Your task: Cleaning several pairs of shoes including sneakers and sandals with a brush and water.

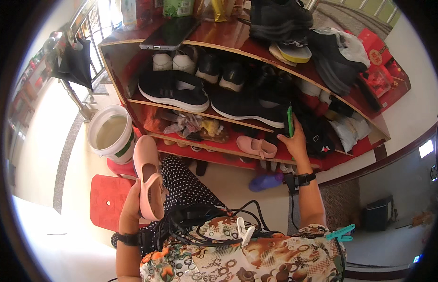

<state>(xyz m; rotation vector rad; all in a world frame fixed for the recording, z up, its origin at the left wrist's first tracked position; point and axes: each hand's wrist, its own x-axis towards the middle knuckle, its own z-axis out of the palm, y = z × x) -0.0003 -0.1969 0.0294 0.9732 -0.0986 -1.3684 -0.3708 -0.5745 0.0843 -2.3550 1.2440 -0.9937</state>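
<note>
My left hand (131, 202) grips a pink strapped shoe (147, 169) by its side, sole turned left and toe pointing up the picture. At the right, my right hand (295, 139) reaches to the shoe rack, its fingers around a green object (290, 121), possibly a brush; its exact kind is unclear. Another pink strapped shoe (252, 146) lies on a lower red shelf, just left of my right hand. Above it, black slip-on shoes with white soles (173, 90) fill the shelf, with more shoes behind them.
Dark shoes (279, 21) and a black phone (169, 33) lie on the rack's top (219, 35). At the left stand a white bucket (95, 130) holding liquid and a red plastic stool (106, 215). A blue-purple bottle (265, 182) lies beneath the rack. Black cables cross my lap.
</note>
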